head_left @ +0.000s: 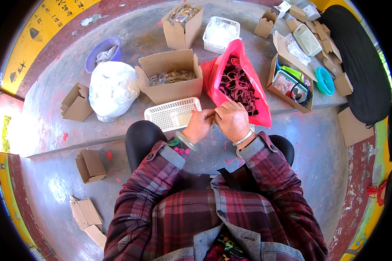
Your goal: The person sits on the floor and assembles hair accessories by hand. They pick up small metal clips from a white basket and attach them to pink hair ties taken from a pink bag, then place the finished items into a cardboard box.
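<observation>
Grey concrete step holds boxes and a red bag of dark bands. Left hand and right hand touch, fingers pinched together (what they hold is hidden) beside a white basket.

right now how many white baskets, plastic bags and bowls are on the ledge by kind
white baskets: 3
plastic bags: 2, one white, one red
bowls: 2, one purple, one teal
total: 7

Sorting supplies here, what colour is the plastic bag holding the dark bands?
Bright pink-red; the bag shows best in the head view.
</observation>
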`<action>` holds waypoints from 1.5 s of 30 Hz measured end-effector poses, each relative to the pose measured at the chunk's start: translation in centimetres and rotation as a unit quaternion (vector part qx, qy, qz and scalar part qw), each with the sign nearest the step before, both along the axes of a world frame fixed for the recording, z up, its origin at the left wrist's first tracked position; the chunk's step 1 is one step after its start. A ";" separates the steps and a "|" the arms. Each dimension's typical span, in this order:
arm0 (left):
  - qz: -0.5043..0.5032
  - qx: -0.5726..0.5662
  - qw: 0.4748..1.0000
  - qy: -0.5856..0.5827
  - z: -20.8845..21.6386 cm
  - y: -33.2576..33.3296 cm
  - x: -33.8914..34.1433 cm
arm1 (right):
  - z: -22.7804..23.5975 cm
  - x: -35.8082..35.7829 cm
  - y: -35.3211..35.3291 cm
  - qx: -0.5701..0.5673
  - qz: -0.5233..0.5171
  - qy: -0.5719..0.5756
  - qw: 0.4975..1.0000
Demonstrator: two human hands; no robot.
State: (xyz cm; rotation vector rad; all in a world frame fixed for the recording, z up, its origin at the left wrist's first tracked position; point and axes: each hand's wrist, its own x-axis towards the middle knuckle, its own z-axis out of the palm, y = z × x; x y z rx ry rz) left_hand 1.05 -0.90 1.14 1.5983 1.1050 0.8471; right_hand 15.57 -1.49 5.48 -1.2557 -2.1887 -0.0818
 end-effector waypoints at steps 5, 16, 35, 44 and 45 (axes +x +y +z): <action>0.012 0.005 1.000 0.002 -0.3 0.1 0.0 | 0.1 -0.2 -0.1 -0.010 -0.003 -0.028 1.000; 0.013 0.010 1.000 -0.023 -0.7 0.3 -0.2 | 0.4 -0.2 -0.1 -0.003 -0.005 0.017 1.000; 0.015 -0.065 0.993 -0.096 -0.3 0.3 -0.1 | 0.0 -0.2 0.3 -0.036 -0.026 0.112 0.993; 0.009 -0.157 0.969 -0.193 0.9 0.1 -0.1 | -0.5 1.5 1.2 -0.305 -0.048 0.368 0.877; -0.002 -0.181 0.958 -0.224 1.0 0.1 -0.2 | -0.7 2.1 1.6 -0.338 -0.049 0.417 0.842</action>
